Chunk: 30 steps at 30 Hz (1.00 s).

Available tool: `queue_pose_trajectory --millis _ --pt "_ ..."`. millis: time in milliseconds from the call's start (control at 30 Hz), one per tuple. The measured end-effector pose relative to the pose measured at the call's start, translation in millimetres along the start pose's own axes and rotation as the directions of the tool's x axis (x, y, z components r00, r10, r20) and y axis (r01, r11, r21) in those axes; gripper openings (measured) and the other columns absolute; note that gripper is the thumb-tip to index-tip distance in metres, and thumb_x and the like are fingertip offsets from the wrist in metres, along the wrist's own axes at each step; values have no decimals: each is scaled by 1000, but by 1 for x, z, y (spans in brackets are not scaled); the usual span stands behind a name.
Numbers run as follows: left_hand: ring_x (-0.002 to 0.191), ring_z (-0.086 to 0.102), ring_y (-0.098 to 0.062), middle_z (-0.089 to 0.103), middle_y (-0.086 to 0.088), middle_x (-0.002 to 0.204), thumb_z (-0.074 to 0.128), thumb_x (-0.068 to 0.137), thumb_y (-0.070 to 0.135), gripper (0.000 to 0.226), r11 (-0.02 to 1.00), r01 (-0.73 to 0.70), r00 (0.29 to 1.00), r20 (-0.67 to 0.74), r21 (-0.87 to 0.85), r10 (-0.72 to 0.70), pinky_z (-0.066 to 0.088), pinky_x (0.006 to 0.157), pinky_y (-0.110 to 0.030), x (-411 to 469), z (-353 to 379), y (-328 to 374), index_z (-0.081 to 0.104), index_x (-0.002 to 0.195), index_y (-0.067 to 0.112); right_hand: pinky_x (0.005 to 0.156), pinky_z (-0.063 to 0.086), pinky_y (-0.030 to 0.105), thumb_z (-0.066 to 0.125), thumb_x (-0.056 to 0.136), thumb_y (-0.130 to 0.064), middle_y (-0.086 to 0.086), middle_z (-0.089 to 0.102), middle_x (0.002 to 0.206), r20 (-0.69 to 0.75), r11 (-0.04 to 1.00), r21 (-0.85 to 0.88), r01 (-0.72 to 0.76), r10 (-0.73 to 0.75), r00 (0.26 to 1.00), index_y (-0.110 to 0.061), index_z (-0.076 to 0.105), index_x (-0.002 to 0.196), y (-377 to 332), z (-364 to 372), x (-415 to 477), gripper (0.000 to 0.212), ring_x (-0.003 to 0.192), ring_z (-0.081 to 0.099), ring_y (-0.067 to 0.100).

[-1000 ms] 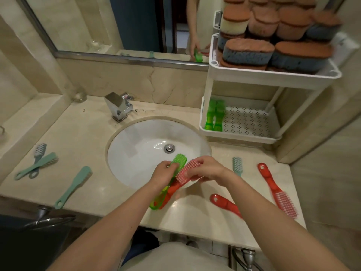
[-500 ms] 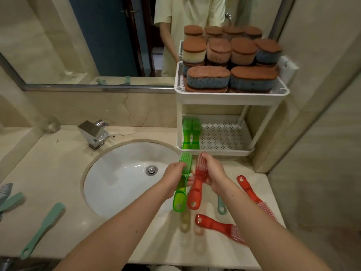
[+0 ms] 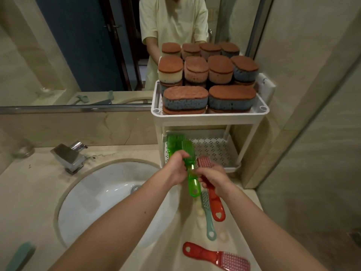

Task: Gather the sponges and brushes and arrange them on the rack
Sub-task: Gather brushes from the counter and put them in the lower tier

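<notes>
You had the rack point(image 3: 211, 119) at the back right of the counter point(image 3: 29, 192), right of the sink point(image 3: 93, 196), with the sponges point(image 3: 209, 79) stacked on its upper tier and the shelved brushes point(image 3: 172, 141) at the left of its lower tier. Your left hand point(image 3: 175, 169), gripping the first held brush point(image 3: 193, 184), was just left of your right hand point(image 3: 213, 177), gripping the second held brush point(image 3: 214, 202), both in front of that tier. Two loose brushes point(image 3: 216, 256) lay on the counter nearer you.

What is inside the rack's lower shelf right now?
Green brushes lie at the left end of the lower shelf, on its perforated floor. The left hand and its held green brush cover their near ends, so their number is unclear.
</notes>
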<state>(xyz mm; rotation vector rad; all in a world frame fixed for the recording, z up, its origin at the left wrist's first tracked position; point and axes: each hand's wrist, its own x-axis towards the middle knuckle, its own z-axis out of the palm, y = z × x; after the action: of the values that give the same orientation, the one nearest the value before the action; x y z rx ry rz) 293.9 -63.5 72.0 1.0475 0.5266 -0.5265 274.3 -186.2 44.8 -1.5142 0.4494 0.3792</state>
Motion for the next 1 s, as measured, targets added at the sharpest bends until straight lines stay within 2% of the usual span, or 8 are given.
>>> queue_pose_trajectory --millis 133,233,367,433,567,667,833,1000 --pt "101 54 -30 51 -17 123 37 91 13 37 997 48 999 25 -55 -46 50 81 -43 19 7 14 45 126 3 37 39 24 74 71 4 9 59 58 -23 995 -93 -21 19 1000 0 62 88 -13 -4 23 21 43 51 15" --pt "82 54 -25 57 -13 92 36 92 12 15 999 23 998 52 -47 -21 49 69 -41 32 7 18 50 93 7 38 40 24 73 73 2 8 59 54 -91 989 -143 -42 29 995 -2 65 83 -23 -7 47 13 41 50 16" --pt "66 44 -19 46 -5 65 36 91 4 26 994 -89 995 -35 69 92 40 67 -30 57 1 15 39 67 15 34 35 20 70 75 1 7 57 49 -84 969 -245 -41 21 996 -5 64 79 -32 -6 78 8 35 45 14" --pt "61 38 -16 41 -5 65 37 86 -2 28 983 -128 984 -107 129 142 35 61 -27 67 -3 14 41 66 16 35 36 20 73 73 -3 7 58 46 -113 945 -319 -66 31 993 -4 64 76 -36 -5 93 10 32 46 15" --pt "74 50 -18 55 -5 80 37 83 -10 34 981 -137 972 -171 137 160 42 66 -27 78 -8 12 54 97 16 41 47 24 77 70 -12 10 66 61 -134 893 -445 -73 14 991 -7 65 80 -38 1 116 17 42 58 17" --pt "71 50 -16 58 -4 81 34 89 -11 43 990 -130 970 -198 63 140 41 65 -25 83 -7 12 52 120 14 66 61 38 73 71 -12 15 71 77 -132 875 -479 -71 8 991 -3 67 89 -36 5 128 20 67 69 27" --pt "84 58 -16 61 -6 94 34 93 -7 38 994 -108 973 -203 27 111 48 77 -27 91 -12 9 51 126 5 80 59 45 72 74 -13 17 72 89 -136 850 -521 -77 7 991 -3 65 98 -34 7 141 27 83 70 30" --pt "122 52 -24 55 -12 130 36 96 -1 42 995 -70 976 -201 78 84 44 96 -30 93 -11 6 44 137 7 89 56 41 70 75 -14 16 66 109 -100 829 -553 -78 27 995 -8 60 113 -33 10 139 40 100 65 29"
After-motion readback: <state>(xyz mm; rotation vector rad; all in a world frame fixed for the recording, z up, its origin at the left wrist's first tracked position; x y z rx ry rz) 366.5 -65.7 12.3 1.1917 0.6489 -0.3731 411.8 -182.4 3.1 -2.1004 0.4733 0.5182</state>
